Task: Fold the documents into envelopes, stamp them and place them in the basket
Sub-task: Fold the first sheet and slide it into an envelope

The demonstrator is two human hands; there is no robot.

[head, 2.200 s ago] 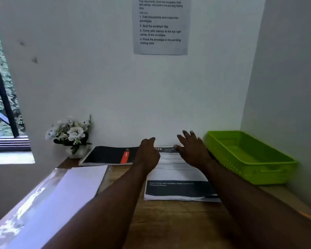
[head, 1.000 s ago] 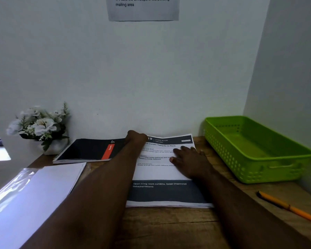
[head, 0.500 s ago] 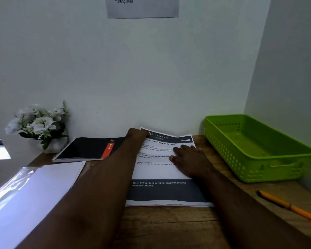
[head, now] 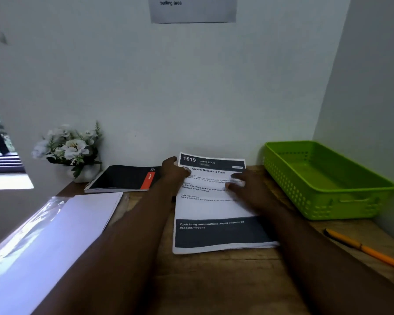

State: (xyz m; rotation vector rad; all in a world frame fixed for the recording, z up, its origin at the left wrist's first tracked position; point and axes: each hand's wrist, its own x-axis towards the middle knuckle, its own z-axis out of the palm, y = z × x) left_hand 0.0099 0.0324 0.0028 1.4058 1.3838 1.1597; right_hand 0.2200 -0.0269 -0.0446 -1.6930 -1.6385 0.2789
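The white printed document sheet with dark header and footer bands [head: 214,205] tops a thin stack mid-bench, long axis running from the person toward the back wall, header at the far end. The left hand [head: 172,171] pinches its raised far-left corner; the right hand [head: 248,189] lies spread flat on its right side. Paper this light and floppy probably creases easily, so a corner looks the sensible hold. The green perforated plastic basket [head: 328,202] stands to the right on the wooden bench [head: 225,283].

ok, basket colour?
Bright lime green basket, plastic with perforated side walls; nothing visible in it. Shows clearly in the head view, at the right.
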